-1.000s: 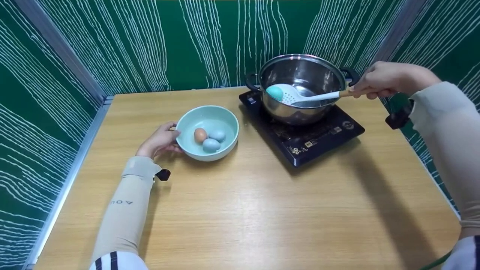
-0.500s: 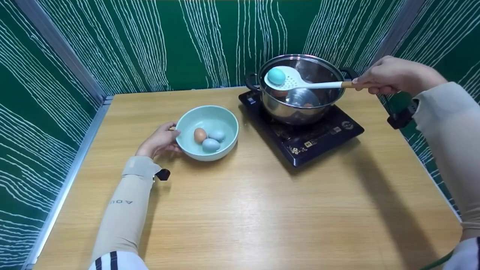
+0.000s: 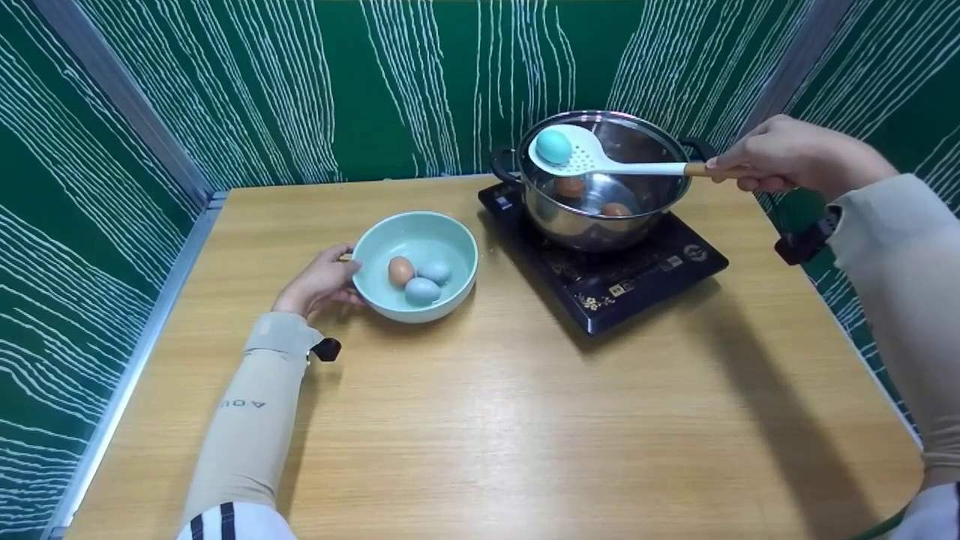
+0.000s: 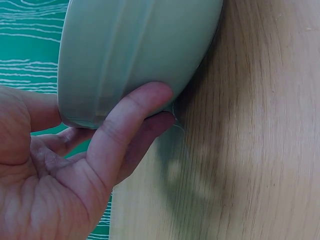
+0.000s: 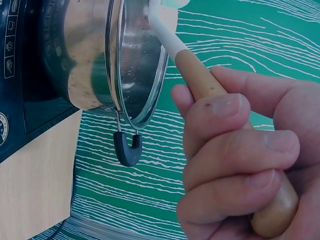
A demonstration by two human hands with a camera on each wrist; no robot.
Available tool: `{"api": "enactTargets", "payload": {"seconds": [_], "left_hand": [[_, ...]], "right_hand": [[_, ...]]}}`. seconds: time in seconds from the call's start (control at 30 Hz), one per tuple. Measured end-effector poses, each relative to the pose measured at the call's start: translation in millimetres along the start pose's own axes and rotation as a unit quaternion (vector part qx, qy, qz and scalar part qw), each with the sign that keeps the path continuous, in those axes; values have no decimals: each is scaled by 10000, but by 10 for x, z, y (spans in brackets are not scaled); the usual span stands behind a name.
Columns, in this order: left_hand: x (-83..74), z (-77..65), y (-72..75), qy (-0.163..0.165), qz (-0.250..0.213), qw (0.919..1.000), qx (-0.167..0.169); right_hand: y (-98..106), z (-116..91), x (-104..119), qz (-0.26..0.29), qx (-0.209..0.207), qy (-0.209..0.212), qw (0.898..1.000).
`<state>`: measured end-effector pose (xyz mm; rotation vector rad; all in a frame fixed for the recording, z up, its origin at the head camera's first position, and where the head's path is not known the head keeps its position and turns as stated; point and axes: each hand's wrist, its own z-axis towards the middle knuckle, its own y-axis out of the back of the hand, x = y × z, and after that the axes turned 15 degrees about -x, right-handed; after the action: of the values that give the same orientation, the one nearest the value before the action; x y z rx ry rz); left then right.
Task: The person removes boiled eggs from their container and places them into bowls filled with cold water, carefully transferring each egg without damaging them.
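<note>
The right hand [image 3: 780, 157] has its fingers curled round the wooden handle of a white perforated ladle [image 3: 585, 161], whose bowl carries a turquoise egg [image 3: 553, 147] above the mouth of a shiny stainless-steel pot [image 3: 592, 229] with black side handles. Two brown eggs [image 3: 570, 187] lie inside the pot, which stands on a flat black cooker [image 3: 645, 277] near the back right corner of the pale wooden tabletop [image 3: 510, 420]. The left hand [image 3: 321, 279] grips the left side of a round mint-green bowl [image 3: 450, 301], left of the cooker and towards the tabletop's back edge; it holds one orange-brown egg [image 3: 401, 271] and two pale blue eggs [image 3: 422, 290], grouped together.
</note>
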<state>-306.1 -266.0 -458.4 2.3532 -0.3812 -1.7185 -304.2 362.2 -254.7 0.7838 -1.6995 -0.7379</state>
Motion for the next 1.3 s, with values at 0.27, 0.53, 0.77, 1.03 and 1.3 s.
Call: {"api": "enactTargets", "payload": {"seconds": [0.27,0.53,0.77,1.03,1.3], "left_hand": [[17,31,-1,12,-51,10000,-19],[26,29,-7,-6,-57,10000,1],[23,24,-8,-7,-90,10000,24],[17,10,0,-21,-50,10000,4],[17,4,2,39,-87,10000,25]], "right_hand": [[-22,-23,7,92,-108,-1,9999],[-12,-49,100,98,-97,7,9999],[-18,-65,251,-36,-182,191,9996],[-113,-64,427,22,-104,348,9993],[-241,-87,597,55,-88,487,9988]]}}
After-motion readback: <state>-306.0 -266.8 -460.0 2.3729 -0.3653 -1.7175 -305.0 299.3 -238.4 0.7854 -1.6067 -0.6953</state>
